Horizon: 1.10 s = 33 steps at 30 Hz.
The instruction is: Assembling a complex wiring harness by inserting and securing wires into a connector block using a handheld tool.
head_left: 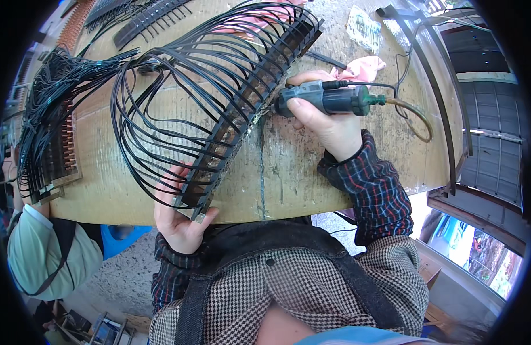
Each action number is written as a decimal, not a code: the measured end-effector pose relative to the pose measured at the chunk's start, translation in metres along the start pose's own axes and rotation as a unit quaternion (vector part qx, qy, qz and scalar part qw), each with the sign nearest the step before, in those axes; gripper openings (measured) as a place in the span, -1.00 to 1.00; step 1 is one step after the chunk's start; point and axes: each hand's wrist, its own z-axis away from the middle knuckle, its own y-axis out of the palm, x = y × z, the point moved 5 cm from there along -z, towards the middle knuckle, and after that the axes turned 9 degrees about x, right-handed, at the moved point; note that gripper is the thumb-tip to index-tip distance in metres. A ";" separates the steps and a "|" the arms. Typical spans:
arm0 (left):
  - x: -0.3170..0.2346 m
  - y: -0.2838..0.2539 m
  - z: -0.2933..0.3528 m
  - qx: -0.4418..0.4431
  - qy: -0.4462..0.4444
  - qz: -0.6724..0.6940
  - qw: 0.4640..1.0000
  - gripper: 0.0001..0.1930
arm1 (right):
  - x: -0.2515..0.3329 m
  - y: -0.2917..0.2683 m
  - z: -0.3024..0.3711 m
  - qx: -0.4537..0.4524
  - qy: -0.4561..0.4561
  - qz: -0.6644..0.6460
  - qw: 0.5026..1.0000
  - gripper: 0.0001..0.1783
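A long dark rail (240,127), with many thin black cables (143,60) looping from its left side, lies slantwise across the table before me. My left hand (182,231) grips its near end, thumb on the right and fingers on the left beneath the cables. In my right hand (322,123) is a cylindrical grey-and-black handheld tool (317,99) with a dark green end cap. A brownish hose (418,115) and a black cord run from it. The tool's front end points left at the rail's right side; I cannot tell whether its tip touches.
Pink cloth (363,69) lies beyond the tool. A heap of black cables (58,77) covers a copper-toothed rail (67,141) at the left, where another person's pale green sleeve (55,253) shows. Another dark rail (153,22) lies at the far left. Long dark strips (435,75) curve along the right edge.
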 end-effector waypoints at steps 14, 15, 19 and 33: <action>0.000 0.000 0.000 0.001 0.006 -0.001 1.000 -0.23 | 0.002 0.000 0.000 0.007 -0.013 0.011 1.000 -0.67; 0.000 0.000 0.000 0.001 0.002 0.003 1.000 -0.24 | 0.003 0.000 0.000 0.008 -0.013 0.011 1.000 -0.67; -0.002 0.000 -0.002 0.003 0.021 -0.010 1.000 -0.24 | 0.010 -0.003 0.001 0.004 -0.034 0.034 0.999 -0.67; -0.002 0.000 -0.003 -0.002 0.003 -0.015 1.000 -0.27 | 0.006 -0.007 -0.002 -0.030 -0.023 0.012 0.999 -0.69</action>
